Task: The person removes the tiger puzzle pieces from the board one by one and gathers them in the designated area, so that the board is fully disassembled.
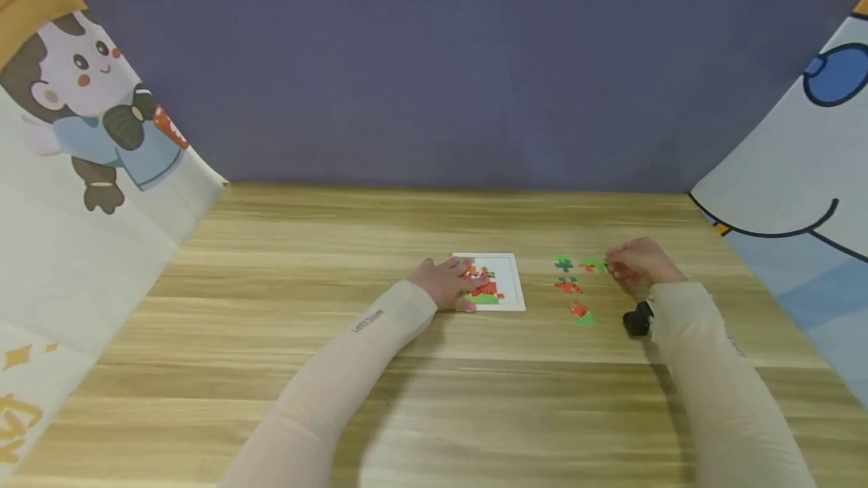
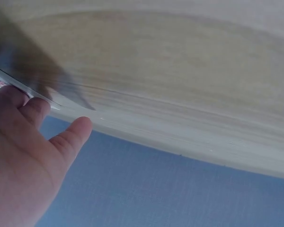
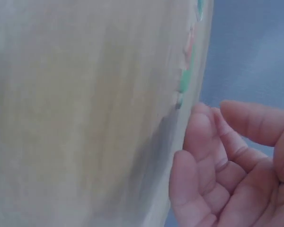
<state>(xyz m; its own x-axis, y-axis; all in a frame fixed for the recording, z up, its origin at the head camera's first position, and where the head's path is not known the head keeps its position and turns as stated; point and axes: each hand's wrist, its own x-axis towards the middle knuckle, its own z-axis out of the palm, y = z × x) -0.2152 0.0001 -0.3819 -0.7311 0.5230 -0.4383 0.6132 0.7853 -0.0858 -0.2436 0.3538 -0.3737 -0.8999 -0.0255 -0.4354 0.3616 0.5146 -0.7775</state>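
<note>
My left hand [image 1: 444,285] rests with spread fingers on a white-framed jigsaw board [image 1: 511,285], covering part of its orange and green picture. In the left wrist view, that hand's fingers [image 2: 75,137] reach over the board's edge. My right hand [image 1: 640,260] is at the right end of a green and orange jigsaw piece [image 1: 592,265]. The right wrist view shows its fingers [image 3: 199,137] loosely curled, the thumb apart from them, with nothing between. Nearby lie a dark green piece [image 1: 563,264], an orange piece [image 1: 568,287] and an orange-green piece [image 1: 581,313].
The wooden table [image 1: 305,247] runs back to a dark blue-grey backdrop [image 1: 434,74]. Cartoon-printed cloths stand at the left [image 1: 88,172] and right [image 1: 780,172]. A black wrist camera [image 1: 637,319] sits below the right hand.
</note>
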